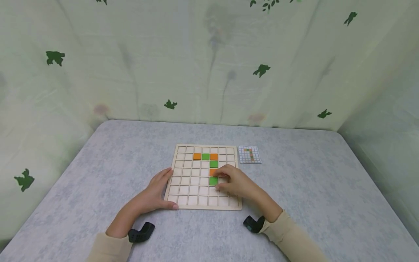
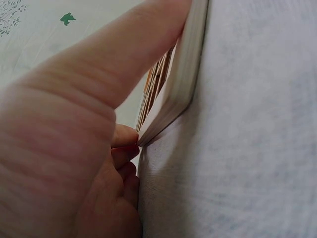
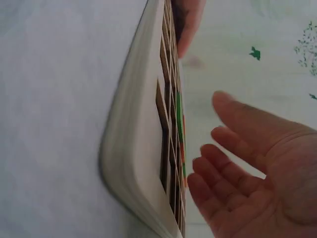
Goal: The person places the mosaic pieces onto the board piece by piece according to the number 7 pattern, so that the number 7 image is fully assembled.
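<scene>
A square wooden grid board (image 1: 203,207) lies on the table, with several orange and green square tiles in its cells. An orange tile (image 1: 197,156), a green tile (image 1: 205,156) and another orange tile form a short row near the top; a column of alternating tiles runs down from the right end. My left hand (image 1: 151,195) rests at the board's lower left corner, thumb on the front edge and fingers along the left side. Over the board's right part is my right hand (image 1: 238,183), thumb and fingers apart around the lowest green tile (image 1: 213,181), nothing between them.
A small printed card (image 1: 250,154) with a coloured grid pattern lies just right of the board's top right corner. The grey mottled table (image 1: 311,182) meets a pale curtain (image 1: 196,72) with green bird shapes at the back. Each wrist wears a black device (image 1: 142,233).
</scene>
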`<state>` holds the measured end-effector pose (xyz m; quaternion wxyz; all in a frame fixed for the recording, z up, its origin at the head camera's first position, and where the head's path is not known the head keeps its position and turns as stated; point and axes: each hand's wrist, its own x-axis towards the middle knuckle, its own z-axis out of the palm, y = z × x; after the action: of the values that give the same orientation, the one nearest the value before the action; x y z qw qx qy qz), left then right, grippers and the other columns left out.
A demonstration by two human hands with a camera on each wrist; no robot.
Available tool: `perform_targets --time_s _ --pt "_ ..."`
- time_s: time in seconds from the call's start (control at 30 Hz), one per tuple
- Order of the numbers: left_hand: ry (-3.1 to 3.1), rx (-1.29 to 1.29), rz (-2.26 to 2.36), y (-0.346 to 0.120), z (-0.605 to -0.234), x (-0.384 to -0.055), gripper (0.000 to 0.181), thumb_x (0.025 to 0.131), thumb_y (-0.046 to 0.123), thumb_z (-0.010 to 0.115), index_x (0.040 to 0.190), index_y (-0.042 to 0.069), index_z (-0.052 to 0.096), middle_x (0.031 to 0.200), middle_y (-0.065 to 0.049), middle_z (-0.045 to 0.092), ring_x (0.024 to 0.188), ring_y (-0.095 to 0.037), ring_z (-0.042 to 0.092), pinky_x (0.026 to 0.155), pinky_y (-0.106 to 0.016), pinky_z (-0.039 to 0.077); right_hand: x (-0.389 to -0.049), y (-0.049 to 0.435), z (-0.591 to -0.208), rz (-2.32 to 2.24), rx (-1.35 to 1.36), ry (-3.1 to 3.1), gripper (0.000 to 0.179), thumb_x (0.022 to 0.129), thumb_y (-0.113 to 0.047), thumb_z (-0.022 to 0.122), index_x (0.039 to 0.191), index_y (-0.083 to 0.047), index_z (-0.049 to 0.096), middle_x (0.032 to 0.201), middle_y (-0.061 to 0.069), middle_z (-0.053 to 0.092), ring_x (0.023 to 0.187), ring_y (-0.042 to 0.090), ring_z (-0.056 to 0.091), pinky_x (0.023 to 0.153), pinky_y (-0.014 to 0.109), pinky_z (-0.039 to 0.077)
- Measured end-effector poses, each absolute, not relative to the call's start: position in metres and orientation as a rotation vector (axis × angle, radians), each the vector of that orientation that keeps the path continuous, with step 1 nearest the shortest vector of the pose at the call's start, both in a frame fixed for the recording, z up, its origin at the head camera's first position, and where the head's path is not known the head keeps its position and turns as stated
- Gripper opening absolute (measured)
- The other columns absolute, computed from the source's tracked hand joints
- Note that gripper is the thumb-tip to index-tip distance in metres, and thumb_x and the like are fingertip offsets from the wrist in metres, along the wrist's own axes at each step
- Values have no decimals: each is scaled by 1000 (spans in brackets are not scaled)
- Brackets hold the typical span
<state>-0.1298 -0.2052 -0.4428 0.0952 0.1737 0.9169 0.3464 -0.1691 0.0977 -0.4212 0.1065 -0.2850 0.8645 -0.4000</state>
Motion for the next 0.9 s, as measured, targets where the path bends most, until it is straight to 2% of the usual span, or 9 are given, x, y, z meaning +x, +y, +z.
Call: perform_targets --time_s 0.17,0.3,0.53,0.7,0.9 --pt "2718 519 1024 -205 -443 -130 121 55 60 75 143 1 16 146 -17 10 132 -37 5 98 -58 17 -166 114 -407 -1276 -867 2541 42 80 -20 69 119 -8 56 116 4 53 105 25 50 87 38 41" --pt "2724 525 1022 -205 -444 -130 121 55 60 75 142 0 16 146 -17 10 132 -37 5 98 -58 17 -160 133 -403 -1280 -925 2613 43 79 -19 70 118 -11 56 119 3 52 106 27 49 87 42 41" --pt "2726 524 1026 -207 -444 -130 120 55 60 75 142 0 16 147 -16 10 132 -37 5 98 -58 17 -148 171 -407 -1270 -912 2644 47 76 -12 73 119 -9 55 121 1 51 109 20 48 88 41 41" --pt "2727 524 1018 -207 -444 -131 120 56 60 74 142 0 17 146 -17 10 131 -37 5 98 -58 17 -143 192 -415 -1262 -890 2604 49 74 -11 74 119 -5 55 119 2 53 109 21 49 88 37 41" --pt "2728 534 1023 -207 -444 -130 121 56 59 75 142 -2 16 146 -18 10 131 -37 7 99 -57 16 -139 204 -424 -1137 -801 2563 44 78 -12 70 120 -7 55 118 3 55 108 22 50 89 40 39"
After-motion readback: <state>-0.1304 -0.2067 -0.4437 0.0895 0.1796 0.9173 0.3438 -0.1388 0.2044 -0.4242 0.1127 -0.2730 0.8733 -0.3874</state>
